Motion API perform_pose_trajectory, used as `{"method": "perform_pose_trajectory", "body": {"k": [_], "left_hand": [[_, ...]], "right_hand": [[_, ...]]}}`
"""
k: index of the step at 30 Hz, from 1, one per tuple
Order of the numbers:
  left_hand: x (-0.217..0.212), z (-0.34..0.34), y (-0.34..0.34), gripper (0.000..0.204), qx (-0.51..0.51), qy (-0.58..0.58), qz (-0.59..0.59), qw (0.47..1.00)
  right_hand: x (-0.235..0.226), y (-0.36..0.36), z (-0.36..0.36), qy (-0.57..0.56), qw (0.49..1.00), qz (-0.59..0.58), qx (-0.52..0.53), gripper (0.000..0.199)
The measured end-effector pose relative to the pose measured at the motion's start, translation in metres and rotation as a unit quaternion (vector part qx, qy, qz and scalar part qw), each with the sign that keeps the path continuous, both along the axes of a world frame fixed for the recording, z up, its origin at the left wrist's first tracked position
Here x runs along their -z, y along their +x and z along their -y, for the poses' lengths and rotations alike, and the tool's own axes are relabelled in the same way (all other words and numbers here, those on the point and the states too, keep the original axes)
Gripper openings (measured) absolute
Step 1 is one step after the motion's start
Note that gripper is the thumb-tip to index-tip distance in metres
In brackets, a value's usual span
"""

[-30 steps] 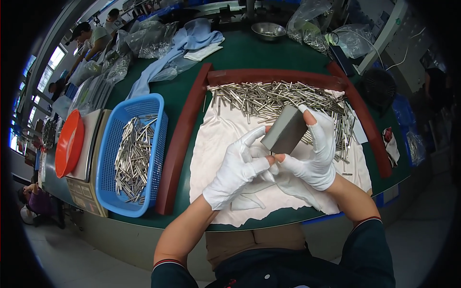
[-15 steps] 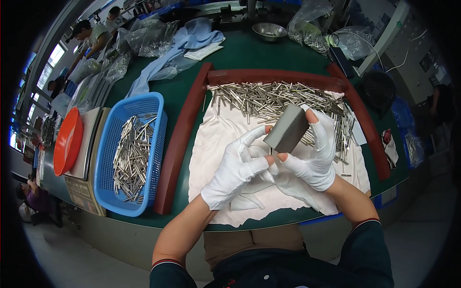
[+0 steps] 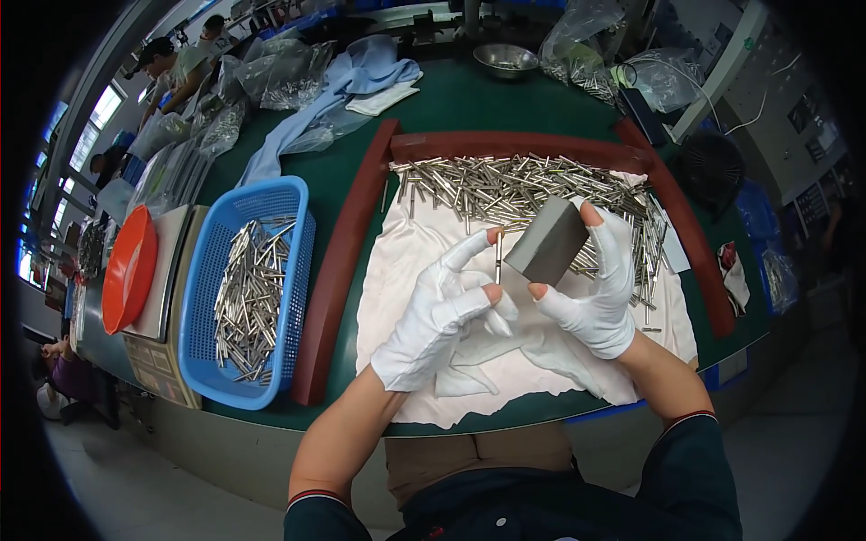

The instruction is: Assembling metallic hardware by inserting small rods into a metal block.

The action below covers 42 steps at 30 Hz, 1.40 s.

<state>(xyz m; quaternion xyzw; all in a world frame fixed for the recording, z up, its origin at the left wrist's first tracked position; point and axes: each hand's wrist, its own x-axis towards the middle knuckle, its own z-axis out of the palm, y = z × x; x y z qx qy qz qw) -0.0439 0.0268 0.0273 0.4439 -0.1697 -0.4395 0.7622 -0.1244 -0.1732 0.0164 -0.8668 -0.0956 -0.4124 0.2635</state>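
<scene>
A slim metal pin stands upright between the thumb and forefinger of my left hand, which wears a white glove with bare fingertips. My right hand, gloved the same way, grips a dark grey rectangular block between thumb and fingers. A small gap separates the pin from the block's left side. Beneath both hands lies a pale pink cloth. Many more metal pins are heaped along its far and right sides, partly hidden behind the block and my right hand.
Dark red bars frame the cloth on the green table. To the left stand a blue basket of pins, a scale and an orange bowl. Plastic bags, a blue cloth and a metal bowl lie farther back.
My left hand has moved slightly left, away from the block, and the pin now shows nearly whole between its fingertips. The block in my right hand has shifted slightly right and turned a little.
</scene>
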Motion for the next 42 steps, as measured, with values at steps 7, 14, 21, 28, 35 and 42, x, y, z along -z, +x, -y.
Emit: {"method": "perform_pose_trajectory", "body": {"k": [7,14,21,28,35,42], "left_hand": [[0.001,0.004,-0.001,0.073,-0.011,-0.018,-0.044,0.999],[0.004,0.008,-0.005,0.075,0.013,-0.018,-0.023,0.999],[0.006,0.009,-0.006,0.07,0.012,-0.003,-0.006,1.0],[-0.003,0.008,-0.007,0.07,0.046,0.034,0.024,0.998],[-0.001,0.011,-0.008,0.069,0.041,0.016,0.015,0.999],[0.003,0.005,-0.002,0.073,0.026,-0.007,-0.034,0.999]], "right_hand": [[-0.002,-0.001,0.001,-0.015,1.0,0.003,0.0,0.088],[-0.007,0.003,-0.004,-0.032,0.999,0.015,-0.015,0.087],[-0.006,0.002,-0.005,-0.029,0.999,0.009,-0.009,0.088],[-0.005,0.001,-0.005,-0.028,0.999,0.006,-0.014,0.087],[-0.008,0.003,-0.004,-0.029,0.999,0.006,-0.018,0.088],[-0.002,-0.005,0.013,0.027,0.999,0.023,0.008,0.091]]}}
